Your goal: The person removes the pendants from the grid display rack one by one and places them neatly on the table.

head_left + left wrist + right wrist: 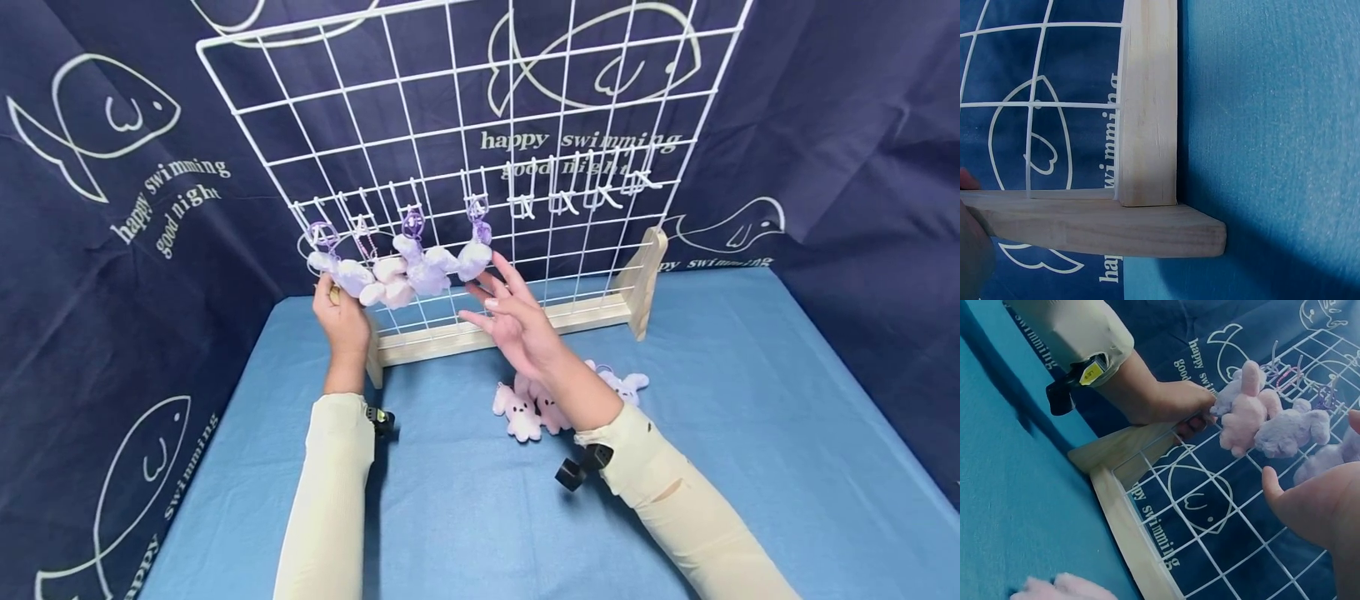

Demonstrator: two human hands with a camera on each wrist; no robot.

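My left hand (341, 321) grips the upper end of the left wooden foot (1085, 225) of a white wire grid stand, just beneath a hanging lavender plush keychain (352, 275). Beside that plush hang a pink plush keychain (393, 287), a lavender plush keychain (427, 271) and another lavender one (474, 260) at the right end of the group. Near this last one, my right hand (521, 325) is raised with its fingers spread and a fingertip right at the plush. In the right wrist view its thumb (1272, 484) stands out below the hanging plushes.
Bare white hooks (562, 200) line the grid's right half. Several pink and lavender plush keychains (521, 412) lie on the blue cloth (465, 517) beneath my right forearm. The right wooden foot (645, 283) stands on the cloth, and dark blue fish-print fabric (82, 333) hangs behind.
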